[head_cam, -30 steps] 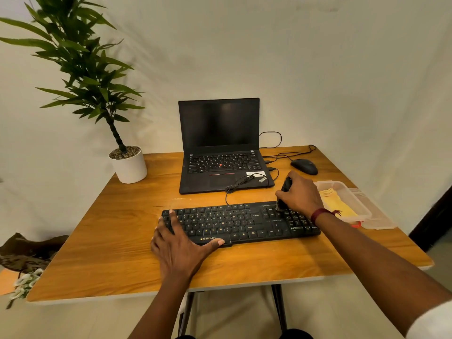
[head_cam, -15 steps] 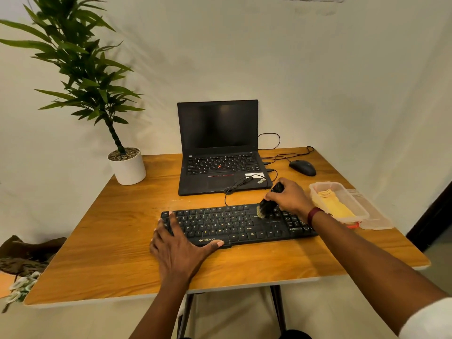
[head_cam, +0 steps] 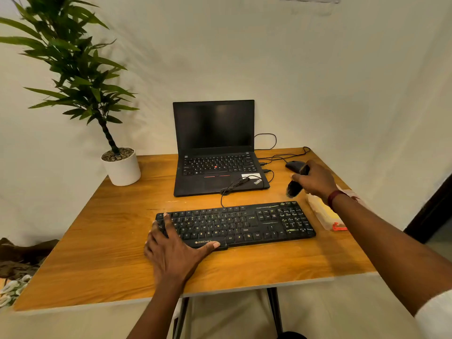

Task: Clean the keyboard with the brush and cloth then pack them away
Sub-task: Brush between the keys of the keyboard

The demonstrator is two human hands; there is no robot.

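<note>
Curled round the handle of the small black brush (head_cam: 293, 188), the right hand (head_cam: 315, 182) holds it in the air behind the right end of the black keyboard (head_cam: 244, 223), bristles pointing down and left and clear of the keys; from my seat I read it as lifted off, not pressing. My other anchor, the left hand (head_cam: 176, 255), lies flat with straight fingers on the keyboard's left end, thumb stretched along the front edge, pinning it to the wooden table (head_cam: 97, 253); it grips nothing. Just right of the keyboard sits a clear plastic tub (head_cam: 311, 200) with the yellow cloth (head_cam: 326, 212) lying inside it, partly hidden by the right forearm; a small red piece (head_cam: 339, 226) lies at its near end, and I cannot tell what it is. I judge we are in the brushing stage; whether every row has been swept the picture does not show. With the cloth in the tub, I take the wipe-down as not yet started; the brush also remains to be packed.
</note>
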